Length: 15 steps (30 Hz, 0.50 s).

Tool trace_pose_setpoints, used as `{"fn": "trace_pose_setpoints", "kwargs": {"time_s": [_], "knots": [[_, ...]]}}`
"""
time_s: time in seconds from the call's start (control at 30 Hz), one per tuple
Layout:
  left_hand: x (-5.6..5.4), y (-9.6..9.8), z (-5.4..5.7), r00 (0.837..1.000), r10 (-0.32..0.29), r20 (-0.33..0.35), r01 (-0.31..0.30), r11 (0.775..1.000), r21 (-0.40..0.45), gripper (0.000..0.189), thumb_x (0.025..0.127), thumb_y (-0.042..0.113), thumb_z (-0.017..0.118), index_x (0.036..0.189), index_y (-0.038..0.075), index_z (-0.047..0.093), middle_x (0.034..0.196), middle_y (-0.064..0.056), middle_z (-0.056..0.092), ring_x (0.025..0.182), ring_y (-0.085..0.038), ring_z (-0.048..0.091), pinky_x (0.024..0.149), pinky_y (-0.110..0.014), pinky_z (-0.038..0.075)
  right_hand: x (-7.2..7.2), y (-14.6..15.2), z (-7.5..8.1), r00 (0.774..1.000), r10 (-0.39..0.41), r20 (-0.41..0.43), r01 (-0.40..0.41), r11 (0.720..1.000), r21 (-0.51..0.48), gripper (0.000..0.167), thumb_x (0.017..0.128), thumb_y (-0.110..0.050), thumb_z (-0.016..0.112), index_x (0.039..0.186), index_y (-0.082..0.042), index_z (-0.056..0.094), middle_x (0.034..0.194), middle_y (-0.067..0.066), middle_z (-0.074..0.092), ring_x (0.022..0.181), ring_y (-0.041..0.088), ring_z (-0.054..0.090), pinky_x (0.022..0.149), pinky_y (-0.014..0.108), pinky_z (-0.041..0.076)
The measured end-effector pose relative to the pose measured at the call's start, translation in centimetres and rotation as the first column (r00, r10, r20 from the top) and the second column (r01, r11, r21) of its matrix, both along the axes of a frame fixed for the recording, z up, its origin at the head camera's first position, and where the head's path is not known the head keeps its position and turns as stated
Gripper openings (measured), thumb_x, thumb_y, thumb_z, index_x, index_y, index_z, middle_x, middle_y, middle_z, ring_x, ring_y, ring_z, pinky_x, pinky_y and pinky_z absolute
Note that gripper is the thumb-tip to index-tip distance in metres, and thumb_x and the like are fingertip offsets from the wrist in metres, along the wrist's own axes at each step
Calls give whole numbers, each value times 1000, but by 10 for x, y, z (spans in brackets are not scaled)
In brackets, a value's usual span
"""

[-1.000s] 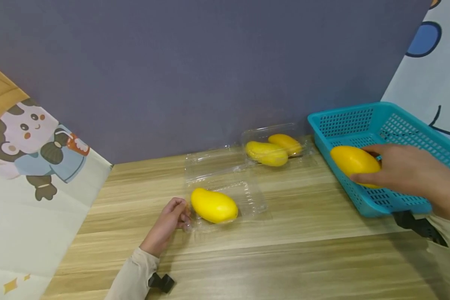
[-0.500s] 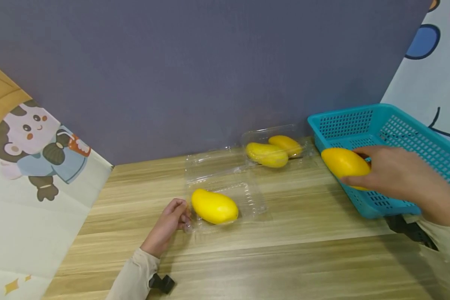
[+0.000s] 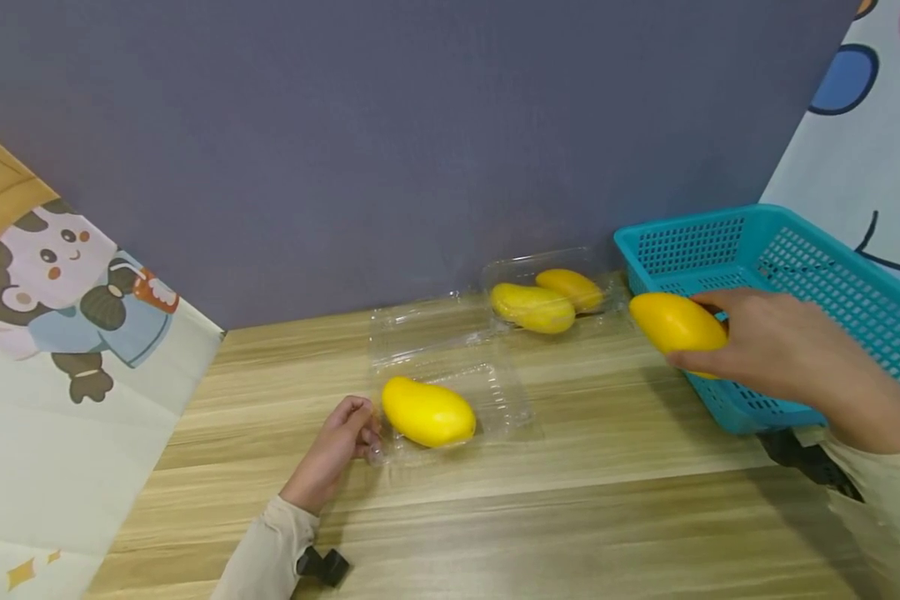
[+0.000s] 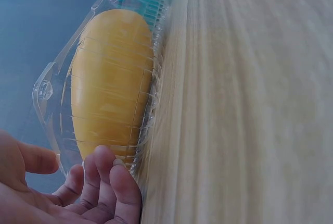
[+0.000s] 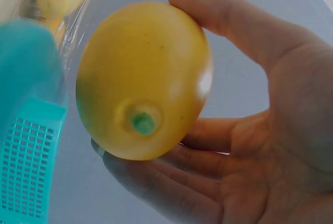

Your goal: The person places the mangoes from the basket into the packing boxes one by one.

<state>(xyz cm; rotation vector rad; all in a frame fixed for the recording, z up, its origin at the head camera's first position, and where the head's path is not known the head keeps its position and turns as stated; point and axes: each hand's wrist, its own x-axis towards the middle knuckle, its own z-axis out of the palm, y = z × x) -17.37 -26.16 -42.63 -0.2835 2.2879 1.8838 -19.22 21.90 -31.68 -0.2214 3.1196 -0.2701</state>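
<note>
My right hand (image 3: pixel 787 346) holds a yellow mango (image 3: pixel 677 323) above the left rim of the turquoise basket (image 3: pixel 727 400). In the right wrist view, thumb and fingers grip this mango (image 5: pixel 140 78), its green stem spot facing the camera. An opened clear plastic clamshell box (image 3: pixel 498 392) lies on the table with another mango (image 3: pixel 427 412) in its near half. At the left edge of that box is my left hand (image 3: pixel 348 429). The left wrist view has its thumb (image 4: pixel 41 159) and curled fingertips on either side of the box's rim.
Behind and to the right, a second clear box (image 3: pixel 525 267) holds two mangoes (image 3: pixel 534 308), close to the basket. A dark grey wall panel (image 3: pixel 420 150) stands along the back of the wooden table (image 3: pixel 570 533). Printed panels flank both sides.
My right hand has carried its mango leftward, from over the basket's inside to about its left rim. The left hand and both boxes stay in place.
</note>
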Motion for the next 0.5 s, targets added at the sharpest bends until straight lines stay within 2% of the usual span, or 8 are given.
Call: {"fn": "trace_pose_setpoints", "kwargs": {"time_s": [0.17, 0.27, 0.4, 0.5], "knots": [[-1, -1, -1, 1000, 1, -2, -1, 1000, 2, 18, 107, 16, 37, 113, 1, 45, 83, -3, 52, 65, -11, 55, 57, -23, 47, -1, -2, -2, 1000, 2, 4, -2, 1000, -7, 101, 77, -76, 65, 142, 0, 48, 124, 28, 60, 62, 20, 49, 50, 31, 36], [-2, -1, -3, 1000, 4, 0, -4, 1000, 1, 18, 107, 15, 37, 112, 1, 45, 83, -3, 52, 65, -12, 55, 57, -23, 48, -3, -4, -3, 1000, 8, 7, -7, 1000, -10, 99, 77, -74, 65, 141, 0, 49, 118, 24, 62, 64, 19, 50, 51, 31, 36], [-2, 0, -3, 1000, 4, -2, -4, 1000, 7, 17, 107, 15, 37, 111, 0, 45, 82, -3, 52, 64, -11, 56, 57, -22, 47, -4, -8, -4, 999, 28, 19, -28, 999, -29, 96, 79, -69, 67, 142, 0, 49, 95, 13, 65, 64, 19, 49, 53, 31, 35], [-2, 0, -3, 1000, 2, -2, -2, 1000, 10, 17, 107, 15, 37, 109, 0, 46, 81, -3, 52, 64, -11, 56, 57, -22, 48, -4, -13, -4, 998, 55, 16, -55, 998, -45, 92, 80, -66, 68, 142, 0, 49, 83, 4, 62, 63, 17, 49, 54, 30, 35]]}}
